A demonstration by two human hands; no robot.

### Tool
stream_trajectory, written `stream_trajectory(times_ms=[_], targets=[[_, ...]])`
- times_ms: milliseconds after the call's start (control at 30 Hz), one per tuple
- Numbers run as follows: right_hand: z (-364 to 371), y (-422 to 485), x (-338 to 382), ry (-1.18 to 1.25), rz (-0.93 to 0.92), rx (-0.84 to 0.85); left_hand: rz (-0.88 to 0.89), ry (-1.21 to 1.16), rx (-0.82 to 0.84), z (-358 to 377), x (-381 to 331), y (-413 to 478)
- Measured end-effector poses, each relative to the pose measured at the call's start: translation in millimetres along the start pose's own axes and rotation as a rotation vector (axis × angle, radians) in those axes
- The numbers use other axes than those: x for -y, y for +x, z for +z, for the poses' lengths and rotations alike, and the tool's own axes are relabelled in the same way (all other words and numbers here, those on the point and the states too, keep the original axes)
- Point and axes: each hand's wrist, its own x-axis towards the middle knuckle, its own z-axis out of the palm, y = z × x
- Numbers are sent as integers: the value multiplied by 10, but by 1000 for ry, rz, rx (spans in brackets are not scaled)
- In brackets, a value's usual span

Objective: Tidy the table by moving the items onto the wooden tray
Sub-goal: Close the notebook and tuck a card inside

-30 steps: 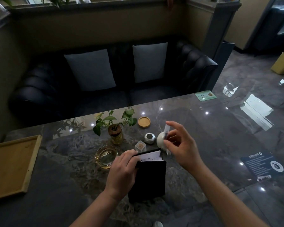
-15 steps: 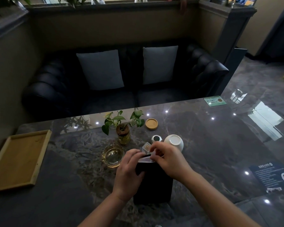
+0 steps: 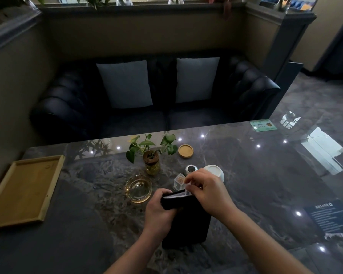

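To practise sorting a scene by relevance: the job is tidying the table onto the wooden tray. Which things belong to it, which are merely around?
Job: wooden tray, black holder gripped by left hand, right hand pinching a slip at its top, glass ashtray, white cup, metal tin, wooden coaster.
Around: sofa, two cushions, green card, dark notice.

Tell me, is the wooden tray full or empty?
Empty. Inside its rim the wooden tray shows only bare wood; the glass dish and plant jar sit on the table.
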Motion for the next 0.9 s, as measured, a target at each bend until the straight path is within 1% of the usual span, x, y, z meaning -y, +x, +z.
stream_trajectory(times_ms=[67, 167, 333, 467, 600, 700, 900], targets=[[-76, 16, 31, 16, -31, -5, 28, -35, -13, -22, -64, 10], [-176, 69, 74, 41, -39, -67, 75, -67, -27, -68, -185, 53], [-167, 84, 146, -41, -72, -139, 136, -89, -28, -138, -315, 97], [-172, 76, 199, -3, -140, -96, 142, -90, -62, -189, -342, 84], [-241, 113, 200, 52, -85, -46, 149, -104, -62, -237, -378, 80], [-212, 119, 234, 10, -123, -13, 143, -112, -65, -278, -419, 87], [-219, 127, 231, 100, -92, -28, 157, -120, -61, -330, -442, 134]])
